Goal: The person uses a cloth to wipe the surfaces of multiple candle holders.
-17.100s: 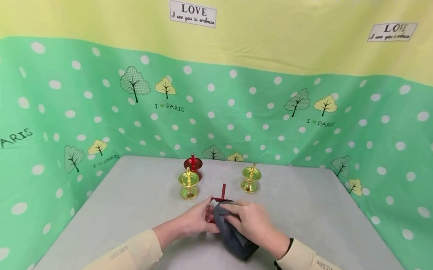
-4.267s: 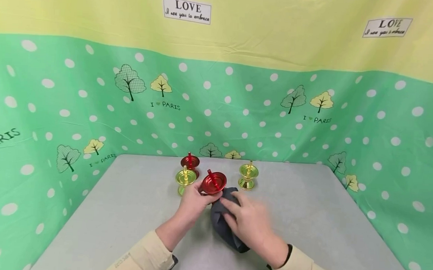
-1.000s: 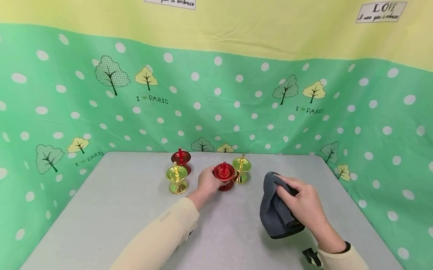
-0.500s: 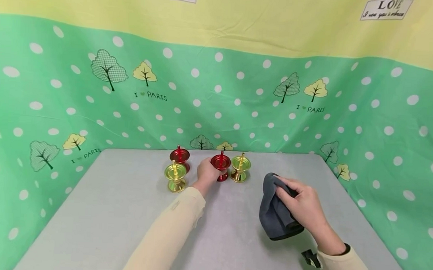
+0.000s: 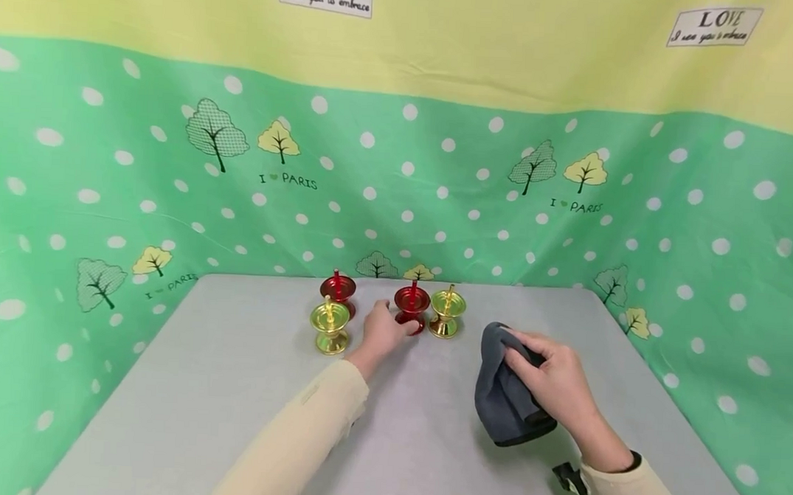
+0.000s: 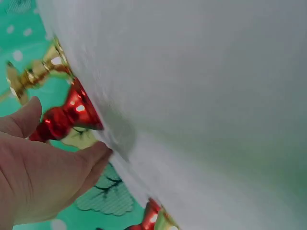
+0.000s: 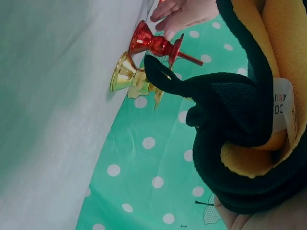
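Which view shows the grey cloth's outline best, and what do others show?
Head view: the grey cloth fits wholly in frame, partly covered by the right hand. Right wrist view: closer but cropped, showing orange-yellow lining. Left wrist view: no cloth.

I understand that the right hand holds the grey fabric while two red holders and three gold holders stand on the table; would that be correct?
Not quite: only the gold count is wrong. The head view shows two gold holders, not three. The right hand does hold the grey fabric, and two red holders stand on the table.
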A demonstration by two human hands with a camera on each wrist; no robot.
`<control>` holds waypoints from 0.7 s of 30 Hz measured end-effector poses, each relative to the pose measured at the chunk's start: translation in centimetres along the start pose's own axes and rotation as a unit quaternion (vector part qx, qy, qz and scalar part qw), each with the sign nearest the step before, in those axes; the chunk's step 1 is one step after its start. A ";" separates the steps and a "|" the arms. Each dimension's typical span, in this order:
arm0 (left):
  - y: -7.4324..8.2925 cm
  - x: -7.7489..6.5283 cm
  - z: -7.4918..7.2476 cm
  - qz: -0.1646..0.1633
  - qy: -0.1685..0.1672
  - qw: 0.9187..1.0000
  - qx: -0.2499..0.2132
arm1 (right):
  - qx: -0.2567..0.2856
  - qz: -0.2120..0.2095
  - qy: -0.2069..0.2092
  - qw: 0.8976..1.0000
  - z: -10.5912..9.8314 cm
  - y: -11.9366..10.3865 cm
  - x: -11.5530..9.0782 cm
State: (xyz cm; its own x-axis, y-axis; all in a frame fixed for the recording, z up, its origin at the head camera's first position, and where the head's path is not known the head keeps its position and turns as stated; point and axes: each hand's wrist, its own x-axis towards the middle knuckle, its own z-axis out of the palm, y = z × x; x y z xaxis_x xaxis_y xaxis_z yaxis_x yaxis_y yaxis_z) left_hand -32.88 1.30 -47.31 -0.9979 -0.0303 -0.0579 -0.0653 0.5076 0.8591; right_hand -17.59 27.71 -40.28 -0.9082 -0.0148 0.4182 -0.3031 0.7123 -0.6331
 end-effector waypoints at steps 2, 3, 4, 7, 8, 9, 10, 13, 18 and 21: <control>-0.3 -1.5 -0.5 0.011 -0.018 1.000 -0.003 | -0.001 0.002 -0.002 1.000 0.1 0.0 -0.1; -0.6 -2.3 -1.0 0.022 -0.029 0.999 -0.001 | -0.001 0.003 -0.004 1.000 0.2 0.0 -0.1; -0.8 -3.3 -1.5 0.033 -0.043 0.999 0.003 | -0.001 0.005 -0.006 1.000 0.2 0.0 -0.2; -1.6 -6.2 -3.6 0.067 -0.082 0.994 0.010 | -0.004 0.007 -0.012 1.000 0.3 -0.1 -0.2; -2.0 -7.1 -4.4 0.077 -0.093 0.993 0.010 | -0.004 0.008 -0.013 1.000 0.3 -0.1 -0.2; -2.4 -8.0 -5.3 0.079 -0.101 0.992 0.007 | -0.002 0.010 -0.015 1.000 0.4 -0.1 -0.2; -2.8 -8.8 -6.1 0.076 -0.105 0.992 0.005 | 0.000 0.012 -0.017 1.000 0.4 -0.2 -0.1; -4.3 -10.2 -8.6 0.062 -0.073 0.995 0.003 | 0.007 0.017 -0.022 1.000 0.4 -0.3 0.0; -6.3 -10.1 -12.2 0.014 0.039 0.999 0.035 | 0.016 0.021 -0.031 0.999 0.5 -0.4 0.0; -7.1 -8.8 -13.3 -0.007 0.061 0.997 0.052 | 0.024 0.016 -0.034 0.999 0.8 -0.4 0.0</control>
State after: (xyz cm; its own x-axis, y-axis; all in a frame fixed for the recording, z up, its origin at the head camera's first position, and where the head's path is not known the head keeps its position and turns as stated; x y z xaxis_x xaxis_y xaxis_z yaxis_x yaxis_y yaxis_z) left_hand -23.66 -13.50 -46.11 -0.9902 -0.1398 -0.0019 -0.0853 0.5932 0.8005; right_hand -17.67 26.86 -40.51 -0.9350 -0.0412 0.3522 -0.2847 0.6791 -0.6766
